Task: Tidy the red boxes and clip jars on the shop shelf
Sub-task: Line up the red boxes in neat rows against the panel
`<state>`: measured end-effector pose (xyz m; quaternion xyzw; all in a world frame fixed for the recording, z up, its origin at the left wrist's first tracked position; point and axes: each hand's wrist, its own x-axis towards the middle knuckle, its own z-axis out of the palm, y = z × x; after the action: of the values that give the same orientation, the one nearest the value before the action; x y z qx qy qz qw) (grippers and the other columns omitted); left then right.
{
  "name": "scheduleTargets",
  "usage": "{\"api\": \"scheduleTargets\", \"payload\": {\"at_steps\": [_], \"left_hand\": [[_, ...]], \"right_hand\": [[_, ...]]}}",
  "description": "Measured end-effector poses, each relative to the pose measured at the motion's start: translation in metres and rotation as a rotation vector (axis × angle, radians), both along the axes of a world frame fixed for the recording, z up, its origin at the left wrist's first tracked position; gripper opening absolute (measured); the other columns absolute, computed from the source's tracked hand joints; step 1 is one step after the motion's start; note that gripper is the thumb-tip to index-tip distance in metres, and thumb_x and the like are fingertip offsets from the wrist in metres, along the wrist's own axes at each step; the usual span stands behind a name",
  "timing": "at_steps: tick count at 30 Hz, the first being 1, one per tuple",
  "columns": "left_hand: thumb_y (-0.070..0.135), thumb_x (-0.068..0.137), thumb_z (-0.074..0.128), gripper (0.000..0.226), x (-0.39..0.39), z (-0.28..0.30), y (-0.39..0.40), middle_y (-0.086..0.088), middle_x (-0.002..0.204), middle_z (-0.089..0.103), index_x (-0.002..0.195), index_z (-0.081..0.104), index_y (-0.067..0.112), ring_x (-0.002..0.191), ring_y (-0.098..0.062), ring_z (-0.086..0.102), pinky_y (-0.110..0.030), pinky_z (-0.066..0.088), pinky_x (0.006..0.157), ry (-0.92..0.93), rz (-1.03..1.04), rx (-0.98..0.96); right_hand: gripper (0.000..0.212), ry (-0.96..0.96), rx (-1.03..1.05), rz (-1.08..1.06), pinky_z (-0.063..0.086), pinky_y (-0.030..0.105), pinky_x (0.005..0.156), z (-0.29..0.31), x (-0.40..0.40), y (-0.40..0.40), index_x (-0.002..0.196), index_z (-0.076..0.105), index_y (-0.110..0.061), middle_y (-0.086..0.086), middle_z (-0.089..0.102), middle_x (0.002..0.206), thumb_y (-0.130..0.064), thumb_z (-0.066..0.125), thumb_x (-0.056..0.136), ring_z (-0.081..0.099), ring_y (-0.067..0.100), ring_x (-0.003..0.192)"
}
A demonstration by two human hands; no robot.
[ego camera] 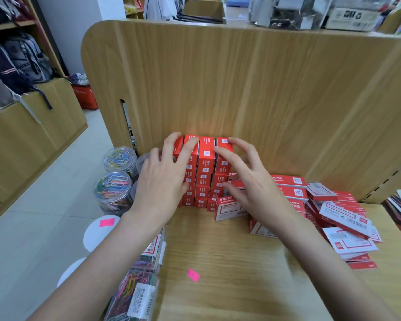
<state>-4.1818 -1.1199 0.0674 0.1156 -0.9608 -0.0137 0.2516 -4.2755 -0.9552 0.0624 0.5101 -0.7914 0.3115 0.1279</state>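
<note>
Red boxes [206, 167], multicoloured clip jars [114, 193]

backpacks [16, 63] on side shelving, red basket [85, 97] (floor).

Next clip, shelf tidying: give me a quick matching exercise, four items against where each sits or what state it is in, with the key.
Items:
1. stacked red boxes
2. loose red boxes
3. clip jars
4. pink sticker

Places or states:
A. lying alone on the bare wooden shelf, near the front
B. standing along the shelf's left edge, full of coloured paper clips
C. neat upright block against the back panel, with the left hand and right hand on it
D. jumbled heap on the right side of the shelf

Pairs: 1-C, 2-D, 3-B, 4-A
</note>
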Motion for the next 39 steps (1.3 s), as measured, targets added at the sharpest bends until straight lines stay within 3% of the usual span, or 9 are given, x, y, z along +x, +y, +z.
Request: {"api": "scheduleTargets", "payload": {"at_steps": [4, 10, 15, 19, 23, 29, 34, 37, 39], "left_hand": [[0.009, 0.058, 0.081, 0.094, -0.001, -0.001, 0.001, -0.014, 0.137, 0.038, 0.137, 0.032, 0.021, 0.089, -0.035, 0.051, -0.045, 0.049, 0.072, 0.013, -0.006, 0.005], [0.010, 0.060, 0.081, 0.092, 0.000, -0.001, 0.001, -0.015, 0.138, 0.037, 0.138, 0.034, 0.020, 0.090, -0.036, 0.052, -0.046, 0.047, 0.076, 0.023, 0.007, 0.019], [0.013, 0.064, 0.081, 0.095, 0.003, 0.001, 0.002, -0.016, 0.139, 0.034, 0.142, 0.028, 0.021, 0.096, -0.038, 0.052, -0.048, 0.045, 0.081, -0.010, 0.005, 0.023], [0.015, 0.066, 0.080, 0.099, 0.011, 0.006, 0.001, -0.016, 0.144, 0.028, 0.143, 0.020, 0.027, 0.106, -0.039, 0.051, -0.048, 0.044, 0.087, 0.010, -0.024, 0.058], [0.011, 0.073, 0.073, 0.071, 0.032, 0.005, 0.003, -0.015, 0.140, 0.038, 0.134, 0.038, 0.016, 0.117, -0.034, 0.045, -0.046, 0.037, 0.097, 0.119, -0.108, 0.052], [0.007, 0.078, 0.058, 0.038, 0.063, -0.011, 0.007, -0.011, 0.124, 0.055, 0.115, 0.059, 0.007, 0.106, -0.024, 0.050, -0.038, 0.035, 0.092, 0.215, -0.196, -0.041], [0.024, 0.079, 0.043, 0.034, 0.073, -0.028, 0.014, -0.001, 0.096, 0.068, 0.098, 0.068, 0.011, 0.087, -0.021, 0.065, -0.040, 0.030, 0.096, -0.002, -0.211, -0.138], [0.028, 0.079, 0.041, 0.034, 0.072, -0.030, 0.019, 0.001, 0.093, 0.068, 0.091, 0.069, 0.014, 0.084, -0.018, 0.066, -0.043, 0.030, 0.097, -0.082, -0.236, -0.149], [0.028, 0.079, 0.040, 0.034, 0.070, -0.027, 0.020, -0.001, 0.095, 0.068, 0.093, 0.069, 0.013, 0.086, -0.019, 0.066, -0.042, 0.031, 0.096, -0.087, -0.241, -0.143]], "right_hand": [[0.077, -0.034, -0.064, -0.051, 0.042, 0.034, 0.100, -0.012, 0.005, -0.009, 0.136, 0.031, -0.024, 0.006, 0.023, 0.146, 0.008, 0.064, 0.075, 0.042, 0.017, 0.122], [0.078, -0.075, -0.080, -0.086, 0.045, 0.041, 0.097, -0.011, 0.009, -0.017, 0.141, 0.031, -0.013, 0.007, 0.026, 0.148, 0.010, 0.063, 0.073, 0.039, 0.025, 0.127], [0.079, -0.074, -0.035, -0.087, 0.029, 0.028, 0.109, -0.006, 0.013, -0.014, 0.142, 0.027, -0.014, 0.006, 0.022, 0.150, 0.008, 0.062, 0.074, 0.036, 0.026, 0.130], [0.078, -0.078, -0.012, -0.070, 0.034, 0.034, 0.106, -0.005, 0.016, -0.010, 0.143, 0.023, -0.020, 0.003, 0.015, 0.152, 0.002, 0.063, 0.079, 0.032, 0.024, 0.132], [0.074, -0.038, 0.037, -0.107, 0.031, 0.030, 0.104, -0.003, 0.020, -0.002, 0.142, 0.023, -0.024, 0.003, 0.013, 0.152, -0.005, 0.063, 0.082, 0.031, 0.023, 0.131], [0.052, 0.033, -0.057, -0.127, 0.024, 0.022, 0.108, 0.001, 0.037, 0.011, 0.138, 0.032, -0.009, 0.012, 0.030, 0.145, -0.016, 0.051, 0.090, 0.035, 0.023, 0.129], [0.044, -0.056, 0.085, 0.027, 0.029, 0.029, 0.108, -0.024, 0.074, 0.016, 0.131, 0.043, -0.006, 0.010, 0.044, 0.137, -0.030, 0.036, 0.095, 0.040, 0.019, 0.129], [0.077, -0.226, 0.329, 0.063, 0.010, 0.018, 0.112, -0.047, 0.088, 0.012, 0.138, 0.034, -0.007, 0.013, 0.026, 0.150, -0.060, 0.011, 0.087, 0.026, 0.021, 0.138], [0.073, -0.292, 0.430, 0.011, -0.005, 0.012, 0.107, -0.055, 0.088, 0.007, 0.143, 0.021, -0.007, 0.014, 0.006, 0.154, -0.058, 0.016, 0.090, 0.008, 0.020, 0.143]]}}
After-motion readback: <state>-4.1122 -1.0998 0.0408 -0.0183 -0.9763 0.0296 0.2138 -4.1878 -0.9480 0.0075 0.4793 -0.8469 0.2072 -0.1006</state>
